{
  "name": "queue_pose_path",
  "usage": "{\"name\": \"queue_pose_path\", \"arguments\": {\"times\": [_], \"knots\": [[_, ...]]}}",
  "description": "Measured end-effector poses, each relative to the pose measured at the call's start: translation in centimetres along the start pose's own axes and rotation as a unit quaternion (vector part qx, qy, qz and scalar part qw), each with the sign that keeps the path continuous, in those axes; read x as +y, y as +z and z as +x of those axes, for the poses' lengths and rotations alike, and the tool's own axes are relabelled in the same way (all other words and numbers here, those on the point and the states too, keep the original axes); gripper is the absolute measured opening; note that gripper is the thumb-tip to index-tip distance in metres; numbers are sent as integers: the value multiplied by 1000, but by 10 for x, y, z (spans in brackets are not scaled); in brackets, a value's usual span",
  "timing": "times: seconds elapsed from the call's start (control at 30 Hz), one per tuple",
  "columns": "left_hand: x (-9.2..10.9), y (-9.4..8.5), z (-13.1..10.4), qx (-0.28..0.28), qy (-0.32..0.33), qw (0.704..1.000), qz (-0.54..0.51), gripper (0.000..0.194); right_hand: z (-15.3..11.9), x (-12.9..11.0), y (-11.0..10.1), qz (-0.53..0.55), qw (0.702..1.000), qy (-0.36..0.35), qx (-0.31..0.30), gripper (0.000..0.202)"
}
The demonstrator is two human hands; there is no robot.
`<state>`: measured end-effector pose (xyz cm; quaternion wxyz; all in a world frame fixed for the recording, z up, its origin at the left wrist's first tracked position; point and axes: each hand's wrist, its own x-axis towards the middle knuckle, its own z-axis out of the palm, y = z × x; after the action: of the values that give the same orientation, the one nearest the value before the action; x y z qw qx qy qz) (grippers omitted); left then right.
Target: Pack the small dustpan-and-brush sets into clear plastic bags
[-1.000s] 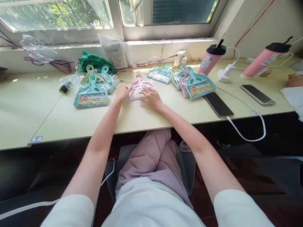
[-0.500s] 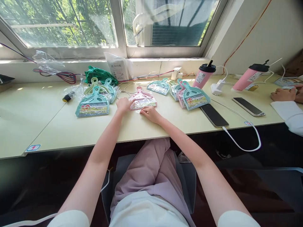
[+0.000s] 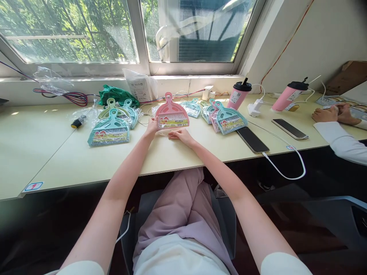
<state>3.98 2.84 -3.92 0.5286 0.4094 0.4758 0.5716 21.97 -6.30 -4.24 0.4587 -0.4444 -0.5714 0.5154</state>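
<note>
A pink dustpan and brush set (image 3: 172,114) in clear wrap is tilted up off the table, its handle toward the window. My left hand (image 3: 151,126) grips its lower left edge. Just below its bottom edge, my right hand (image 3: 180,135) has its fingers pinched on a bit of clear wrap. To the left lies a teal dustpan set (image 3: 109,130), overlapping a green one (image 3: 110,107) and another blue one. On the right, a teal dustpan set (image 3: 229,118) rests on a small pile with pink and green ones, and one more teal set (image 3: 193,107) lies behind.
Two pink cups (image 3: 239,93) stand at the back right. A black phone (image 3: 252,139) on a white cable and a second phone (image 3: 289,128) lie near the front edge. Another person's hands (image 3: 329,113) rest at the far right. A yellow-black object (image 3: 77,122) lies left.
The pink dustpan set has been raised from the table and tilted up by my left hand, which now grips its edge. The view has shifted slightly.
</note>
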Motion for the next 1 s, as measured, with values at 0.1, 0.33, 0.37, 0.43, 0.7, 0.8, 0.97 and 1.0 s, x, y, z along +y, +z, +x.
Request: {"name": "queue_pose_path", "arguments": {"times": [0.1,0.33,0.37,0.43,0.7,0.8,0.97,1.0], "knots": [[7,7,-7,23,-35,998,-47,18,2,-3,-4,141,986,47,76,16],[9,10,-18,-35,-26,997,-59,29,4,-14,-13,239,960,45,138,4],[9,9,-19,-50,-23,997,-45,33,4,-15,-13,242,955,45,162,5],[10,7,-21,-98,-15,995,-10,41,4,-16,-14,244,947,39,203,10],[22,-6,-36,-210,62,970,103,70,5,-22,-16,192,951,66,232,11],[24,-3,-38,-213,61,970,104,68,7,-22,-19,178,949,69,250,16],[23,-3,-25,-124,37,989,72,61,6,-25,-21,191,957,45,213,25],[22,-4,-22,-111,34,991,71,60,5,-26,-22,190,959,41,207,27]]}}
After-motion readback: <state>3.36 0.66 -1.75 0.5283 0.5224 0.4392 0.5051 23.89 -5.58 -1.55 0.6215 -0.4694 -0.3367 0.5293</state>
